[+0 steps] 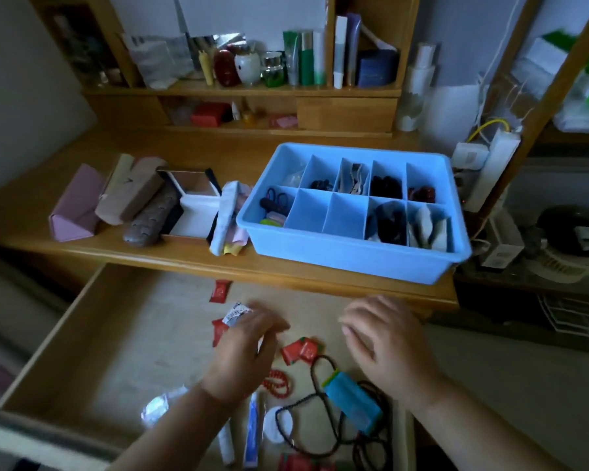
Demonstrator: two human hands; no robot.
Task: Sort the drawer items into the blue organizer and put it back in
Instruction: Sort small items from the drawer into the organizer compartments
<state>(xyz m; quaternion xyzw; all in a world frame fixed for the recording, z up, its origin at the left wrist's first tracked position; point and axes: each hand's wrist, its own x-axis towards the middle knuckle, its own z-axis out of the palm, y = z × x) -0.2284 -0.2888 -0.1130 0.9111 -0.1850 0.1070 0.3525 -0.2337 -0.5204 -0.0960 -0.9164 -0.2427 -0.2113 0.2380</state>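
On a wooden surface [170,253], the blue organizer [351,256] sits partly filled, far of the open drawer [92,338]. A white packet [236,313] is pinched by the left hand [242,355]; the right hand [388,345] is held relaxed, empty. Tangled cords [320,406] could be snagged.

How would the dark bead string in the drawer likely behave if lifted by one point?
The bead string lies in loose, uneven loops, so it is probably floppy and would dangle. It passes under the blue case and beside other cords, so it may snag or drag them. Its thinness suggests it is light.
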